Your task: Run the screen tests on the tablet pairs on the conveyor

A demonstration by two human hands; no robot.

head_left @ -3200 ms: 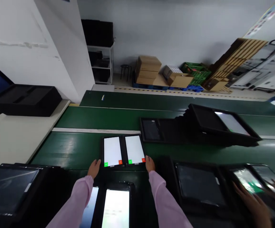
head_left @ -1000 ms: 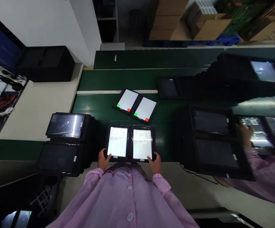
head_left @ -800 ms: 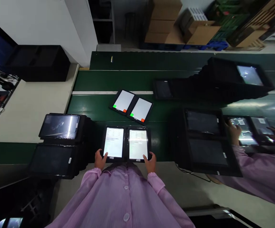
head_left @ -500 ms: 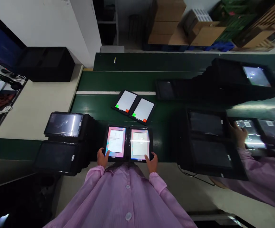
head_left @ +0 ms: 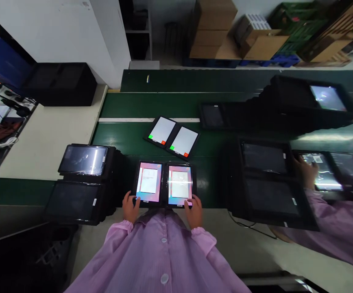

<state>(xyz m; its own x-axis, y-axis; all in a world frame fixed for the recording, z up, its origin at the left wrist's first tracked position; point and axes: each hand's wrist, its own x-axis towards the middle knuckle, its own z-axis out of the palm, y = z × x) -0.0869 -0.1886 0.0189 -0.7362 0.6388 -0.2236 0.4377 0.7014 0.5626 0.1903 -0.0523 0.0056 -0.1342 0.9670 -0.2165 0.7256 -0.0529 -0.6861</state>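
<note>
Two lit tablets lie side by side at the near edge of the green belt. My left hand (head_left: 129, 206) rests on the bottom edge of the left tablet (head_left: 148, 182), fingers curled onto its screen. My right hand (head_left: 194, 208) does the same on the right tablet (head_left: 179, 184). Both screens show a white window on a pink and blue background. A second pair of tablets (head_left: 173, 136) with white screens and green and red buttons lies askew further up the belt.
Stacks of black trays holding dark tablets stand to my left (head_left: 81, 181) and right (head_left: 268, 183). A co-worker's hand (head_left: 304, 173) in a pink sleeve touches tablets at far right. More trays (head_left: 286, 106) sit across the belt; cardboard boxes (head_left: 213, 28) lie beyond.
Earlier my hands pushed the white-screen pair up the belt, then came back to the near pair. Those screens went from white lists to a pink-bordered window. My fingers shifted inward along the bottom edges.
</note>
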